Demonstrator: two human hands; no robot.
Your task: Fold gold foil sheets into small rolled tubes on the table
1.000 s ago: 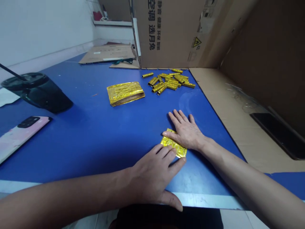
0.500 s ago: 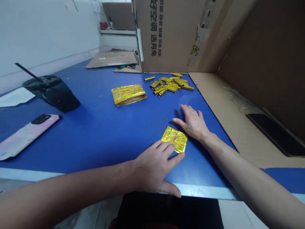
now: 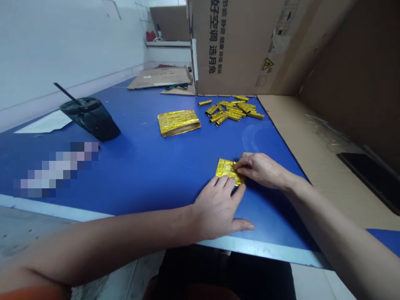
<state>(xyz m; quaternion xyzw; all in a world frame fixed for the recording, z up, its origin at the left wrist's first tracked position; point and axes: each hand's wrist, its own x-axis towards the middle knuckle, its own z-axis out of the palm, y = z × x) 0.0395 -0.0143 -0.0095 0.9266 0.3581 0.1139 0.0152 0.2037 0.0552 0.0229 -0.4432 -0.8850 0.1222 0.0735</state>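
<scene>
A small square of shiny gold foil lies flat on the blue table, with a crease or seam near its middle. My left hand rests on its near edge, fingers stretched flat and thumb spread away. From the right, my right hand pinches at the middle of the foil, thumb and fingertips pressed together; what exactly is between the tips is partly hidden. Farther back sits a stack of flat gold foil pieces. To its right is a loose heap of narrow folded gold foil strips.
A dark tumbler with a straw stands at the left, by white paper. A blurred-out object lies nearer. Large cardboard panels wall the back and right. A dark flat device lies on cardboard at the right.
My right hand has come from spread flat beyond the foil to pinching at its middle. My left hand still lies on the near edge. The view has shifted slightly.
</scene>
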